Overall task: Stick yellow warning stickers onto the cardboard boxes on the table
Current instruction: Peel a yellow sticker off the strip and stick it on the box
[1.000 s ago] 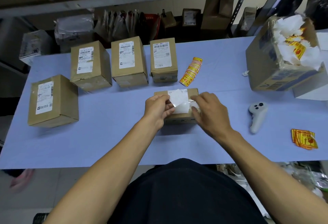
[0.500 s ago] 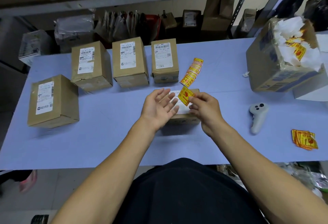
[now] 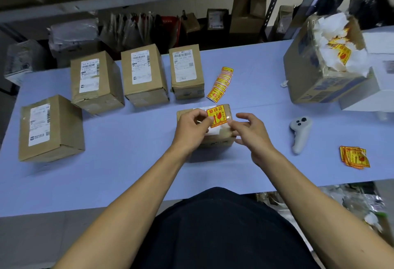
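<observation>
Sticker [image 3: 217, 116]: yellow and red, held face up between both hands just above the small cardboard box [image 3: 221, 136] at the middle of the table [image 3: 128, 173].
Left hand [image 3: 191, 129]: fingers pinched together on the sticker's left edge.
Right hand [image 3: 252, 134]: thumb and forefinger pinched on the sticker's lower right corner, the other fingers spread apart.
Small box: lying flat, partly hidden under the hands.
Other boxes: three labelled boxes [image 3: 145, 74] are set in a row at the back, a fourth [image 3: 50, 128] stands apart at the left.
Sticker strip [image 3: 220, 83]: laid just behind the small box.
Loose stickers [image 3: 355, 158]: piled at the right edge.
Controller [image 3: 300, 134]: white, placed right of the hands.
Open carton [image 3: 324, 64]: filled with white backing paper, far right.
</observation>
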`<state>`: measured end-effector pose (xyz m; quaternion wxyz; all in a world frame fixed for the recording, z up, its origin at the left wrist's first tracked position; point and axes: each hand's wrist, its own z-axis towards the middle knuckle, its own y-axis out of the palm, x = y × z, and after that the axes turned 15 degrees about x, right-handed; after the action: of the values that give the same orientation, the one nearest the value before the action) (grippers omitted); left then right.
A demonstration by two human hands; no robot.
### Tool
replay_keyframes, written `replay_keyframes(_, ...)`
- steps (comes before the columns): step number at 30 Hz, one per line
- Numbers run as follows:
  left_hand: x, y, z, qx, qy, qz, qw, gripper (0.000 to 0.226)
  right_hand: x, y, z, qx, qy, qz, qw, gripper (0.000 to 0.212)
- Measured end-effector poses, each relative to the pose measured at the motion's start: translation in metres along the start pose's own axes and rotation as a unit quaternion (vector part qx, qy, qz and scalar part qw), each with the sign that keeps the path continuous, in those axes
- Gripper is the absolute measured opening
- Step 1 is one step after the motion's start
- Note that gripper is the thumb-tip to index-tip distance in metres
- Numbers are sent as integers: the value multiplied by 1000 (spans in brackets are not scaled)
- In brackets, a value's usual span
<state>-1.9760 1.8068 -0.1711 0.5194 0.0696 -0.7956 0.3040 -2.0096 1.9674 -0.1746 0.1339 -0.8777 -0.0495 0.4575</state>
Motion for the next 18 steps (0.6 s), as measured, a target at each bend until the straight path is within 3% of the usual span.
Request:
replay_keyframes(4, 2, 2, 5, -85, -57, -25, 994, 10, -1, -12, 10, -49, -13, 13, 999, 11)
replay_keyframes(13, -3, 21, 8, -92, -73, 3, 993, 17, 8, -14, 21, -43, 4, 15, 999, 10)
replay_keyframes(16, -4, 27, 12, -89, -72, 58, 992, 18, 9, -13, 27, -29, -3, -19, 999, 11)
replay_keyframes(18, -3, 30, 15, -81, -24, 134, 987, 19, 11, -11, 31, -23, -7, -45, 999, 10)
